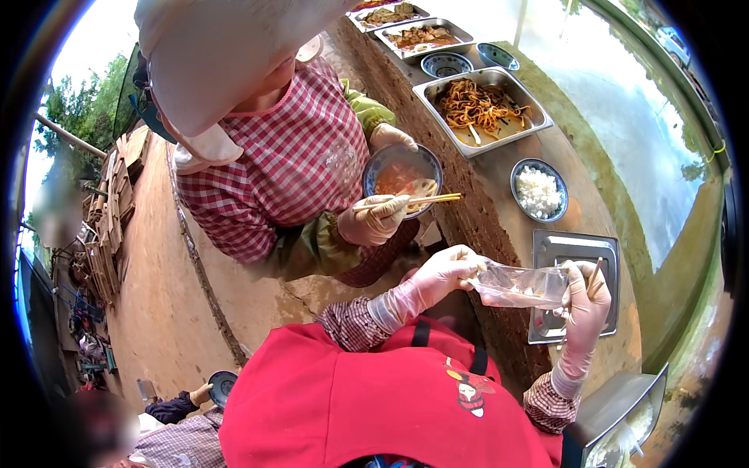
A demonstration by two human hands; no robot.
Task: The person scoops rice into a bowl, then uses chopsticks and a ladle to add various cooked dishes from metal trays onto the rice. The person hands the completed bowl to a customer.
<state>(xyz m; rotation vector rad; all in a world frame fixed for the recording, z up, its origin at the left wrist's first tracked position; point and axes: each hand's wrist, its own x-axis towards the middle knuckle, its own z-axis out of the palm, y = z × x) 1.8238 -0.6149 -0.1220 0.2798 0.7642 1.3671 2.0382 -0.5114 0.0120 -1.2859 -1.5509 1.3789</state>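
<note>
A clear plastic bag (521,285) is stretched between my two gloved hands, above the table's edge. My left hand (446,274) pinches its left end, fingers closed. My right hand (585,300) grips the other end, and a thin stick (596,270), perhaps a chopstick, pokes up from its fingers. Small pale and reddish bits show at the bag; whether they are inside it I cannot tell. Just beyond and partly behind my right hand lies a metal tray (581,246). A bowl of white rice (538,192) stands farther back.
At my left a person in a checked apron (292,148) holds a food bowl (402,170) and chopsticks (413,200). Noodles (482,105) fill part of a metal pan; more food pans and bowls stand behind. A metal container (620,417) with rice is at the lower right.
</note>
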